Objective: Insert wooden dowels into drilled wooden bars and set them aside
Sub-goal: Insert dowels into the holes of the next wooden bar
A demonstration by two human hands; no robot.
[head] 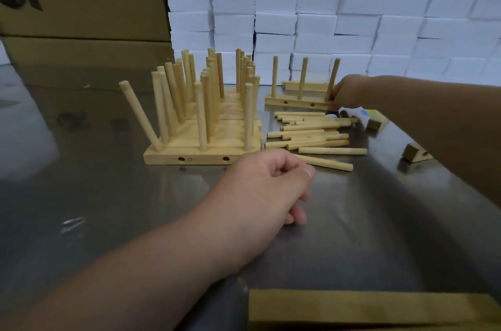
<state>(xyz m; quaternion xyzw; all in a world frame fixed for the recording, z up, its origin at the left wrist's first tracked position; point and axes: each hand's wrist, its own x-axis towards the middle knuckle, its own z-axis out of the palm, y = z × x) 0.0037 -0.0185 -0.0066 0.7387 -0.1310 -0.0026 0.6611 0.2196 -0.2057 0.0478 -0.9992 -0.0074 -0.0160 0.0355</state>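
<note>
Several finished wooden bars (200,151) with upright dowels stand packed in a block at the table's centre. To their right stands one bar (296,102) with three upright dowels, and my right hand (349,92) grips its right end beside the third dowel. A second bar (306,86) lies just behind it. Loose dowels (309,132) lie in a pile in front of that bar. My left hand (267,189) rests on the metal table near the pile, fingers curled, holding nothing that I can see.
A flat wooden bar (366,309) lies at the near edge, bottom right. Small wooden blocks (416,153) sit at the right. A cardboard box (81,5) stands at the back left, and a wall of white boxes (352,5) lines the back.
</note>
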